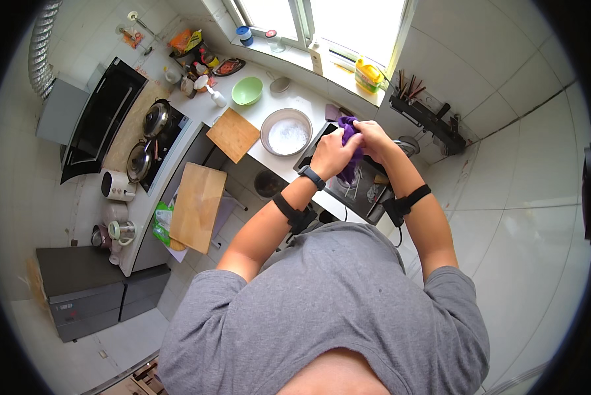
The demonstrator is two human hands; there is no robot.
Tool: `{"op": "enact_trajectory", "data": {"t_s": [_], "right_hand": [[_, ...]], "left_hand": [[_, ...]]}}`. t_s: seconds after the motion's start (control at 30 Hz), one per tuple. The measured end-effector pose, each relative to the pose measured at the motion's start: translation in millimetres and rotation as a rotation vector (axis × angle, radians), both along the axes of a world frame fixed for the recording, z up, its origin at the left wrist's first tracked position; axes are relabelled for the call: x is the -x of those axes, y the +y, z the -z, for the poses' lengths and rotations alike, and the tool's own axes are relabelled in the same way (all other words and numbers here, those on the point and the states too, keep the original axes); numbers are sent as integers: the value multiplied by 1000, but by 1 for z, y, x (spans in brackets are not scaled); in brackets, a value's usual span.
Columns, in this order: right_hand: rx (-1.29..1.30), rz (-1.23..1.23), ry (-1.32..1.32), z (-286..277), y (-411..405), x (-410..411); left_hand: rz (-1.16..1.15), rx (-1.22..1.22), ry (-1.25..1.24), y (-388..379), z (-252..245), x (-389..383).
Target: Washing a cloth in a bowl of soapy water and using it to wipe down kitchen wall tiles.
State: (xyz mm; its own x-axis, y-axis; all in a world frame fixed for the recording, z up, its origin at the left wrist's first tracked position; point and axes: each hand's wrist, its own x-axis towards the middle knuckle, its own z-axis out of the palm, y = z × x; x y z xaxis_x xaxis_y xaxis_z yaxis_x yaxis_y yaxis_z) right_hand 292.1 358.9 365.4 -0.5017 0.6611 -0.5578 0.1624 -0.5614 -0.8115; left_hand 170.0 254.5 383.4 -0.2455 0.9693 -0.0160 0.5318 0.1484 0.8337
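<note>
A bunched purple cloth (348, 170) is gripped between my two hands above the dark sink (342, 195). My left hand (332, 152) closes around it from the left, and my right hand (373, 138) holds its upper part from the right. The cloth's lower end hangs over the basin, where several thin white sticks (358, 181) show beneath it. Left of the sink, a round basin (288, 131) on the white counter holds whitish, foamy liquid. Much of the sink's far part is hidden behind my hands.
A wooden cutting board (232, 135) juts past the counter edge near a green bowl (247, 91). Another board (198, 207) stands lower left. Lidded pans (140, 162) sit on the stove. A black wall rack (426, 118) holds chopsticks and knives. A yellow jug (368, 76) stands on the windowsill.
</note>
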Motion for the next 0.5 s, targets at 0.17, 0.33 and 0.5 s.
{"op": "enact_trajectory", "data": {"t_s": [0.17,0.33,0.5], "right_hand": [[33,-132,105,-25,3,-15],[-260,-188,-27,-50,8,-33],[-1033,-256,-43,-44,27,-46]], "left_hand": [[150,-81,66,-4,-16,17],[261,-238,125,2,-29,31],[409,-337,48,17,-48,45]]}}
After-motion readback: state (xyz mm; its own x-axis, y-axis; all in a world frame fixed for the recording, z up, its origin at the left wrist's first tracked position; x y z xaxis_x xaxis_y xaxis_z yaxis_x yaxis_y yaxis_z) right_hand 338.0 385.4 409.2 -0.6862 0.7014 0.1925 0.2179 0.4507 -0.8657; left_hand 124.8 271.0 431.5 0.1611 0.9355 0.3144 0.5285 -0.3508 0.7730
